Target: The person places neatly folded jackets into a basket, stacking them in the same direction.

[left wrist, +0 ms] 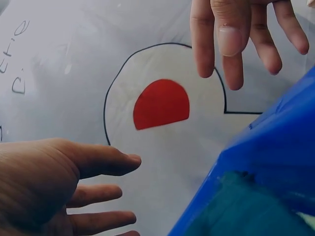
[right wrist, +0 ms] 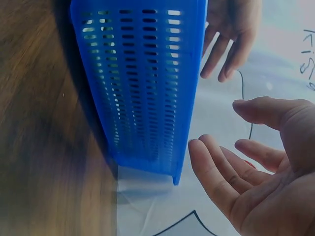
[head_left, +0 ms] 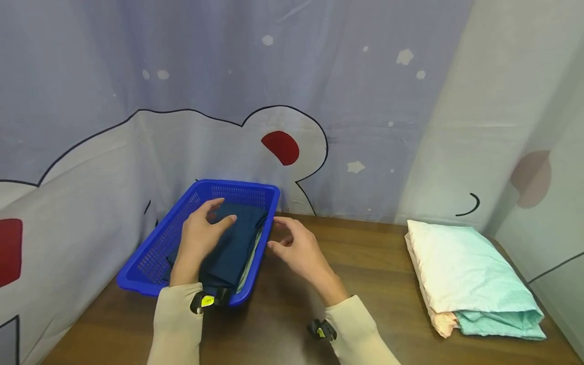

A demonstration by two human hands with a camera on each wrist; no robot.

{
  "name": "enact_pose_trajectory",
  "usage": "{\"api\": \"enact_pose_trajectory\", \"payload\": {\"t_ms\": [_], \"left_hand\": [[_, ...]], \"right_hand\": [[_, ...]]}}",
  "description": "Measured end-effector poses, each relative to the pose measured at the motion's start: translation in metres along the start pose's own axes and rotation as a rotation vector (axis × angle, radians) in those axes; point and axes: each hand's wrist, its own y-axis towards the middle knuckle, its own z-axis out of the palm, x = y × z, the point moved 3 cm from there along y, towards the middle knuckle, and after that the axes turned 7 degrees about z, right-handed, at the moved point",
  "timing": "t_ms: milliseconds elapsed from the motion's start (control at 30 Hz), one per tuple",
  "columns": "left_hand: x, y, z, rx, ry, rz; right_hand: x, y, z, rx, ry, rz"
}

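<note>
A blue plastic basket (head_left: 263, 242) with slotted walls stands at the left of the table. Inside it lies dark navy folded fabric (head_left: 234, 243), with a pale green layer showing along its right edge. My left hand (head_left: 198, 238) hovers over the fabric, thumb and fingers apart and holding nothing. Just outside the basket's right rim is my right hand (head_left: 303, 251), its fingers loosely bent and its palm free. In the right wrist view, the fingers (right wrist: 211, 169) appear apart from the basket wall (right wrist: 142, 88). The garment type of the fabric cannot be told.
A folded white-to-mint cloth (head_left: 474, 268) with a peach corner lies at the table's right. Behind the wooden table (head_left: 365, 263) hangs a printed curtain (head_left: 365, 101), which also runs along both sides. The basket's far end stands close to it.
</note>
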Motion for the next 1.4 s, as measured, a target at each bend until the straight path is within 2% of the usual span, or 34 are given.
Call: {"api": "enact_pose_trajectory", "payload": {"t_ms": [367, 700, 1000, 1400], "left_hand": [[-0.016, 0.001, 0.023, 0.01, -0.012, 0.093], [-0.04, -0.006, 0.044, 0.029, -0.016, 0.153], [-0.057, -0.012, 0.06, 0.047, -0.071, 0.213], [-0.07, -0.015, 0.08, 0.037, -0.128, 0.305]], "right_hand": [[-0.016, -0.015, -0.026, -0.093, -0.005, 0.029], [-0.026, -0.027, -0.057, -0.147, -0.034, 0.053], [-0.032, -0.034, -0.087, -0.171, -0.063, 0.076], [-0.039, -0.038, -0.119, -0.217, -0.112, 0.135]]}}
